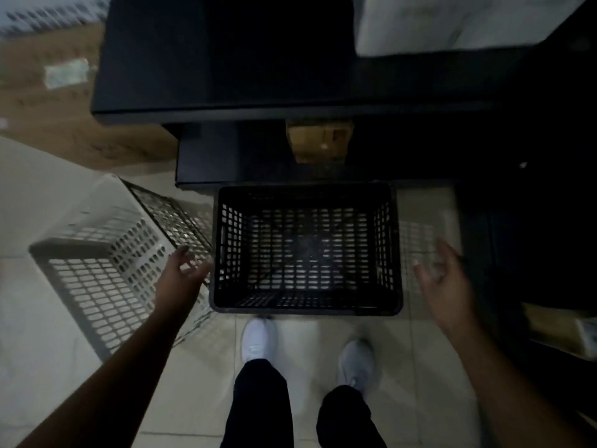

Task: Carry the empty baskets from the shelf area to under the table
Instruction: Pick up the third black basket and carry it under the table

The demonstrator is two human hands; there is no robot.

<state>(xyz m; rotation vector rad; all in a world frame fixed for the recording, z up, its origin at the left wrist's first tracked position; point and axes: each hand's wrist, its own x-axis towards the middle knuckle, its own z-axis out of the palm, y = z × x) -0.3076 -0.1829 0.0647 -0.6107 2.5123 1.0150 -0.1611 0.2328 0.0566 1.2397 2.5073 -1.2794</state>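
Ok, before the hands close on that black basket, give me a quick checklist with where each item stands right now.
1. Black basket empty: ok, only its perforated bottom shows.
2. Black basket upright on the floor: ok, open side up.
3. Left hand free and placed: ok, open, at the basket's left wall; contact cannot tell.
4. Right hand free and placed: ok, open, apart from the right wall.
5. Room on the left: not ok, the white basket lies tipped close against that side.
6. Feet clear: ok, both shoes stand just behind the near rim.
7. Space under the dark table ahead: cannot tell, too dark.
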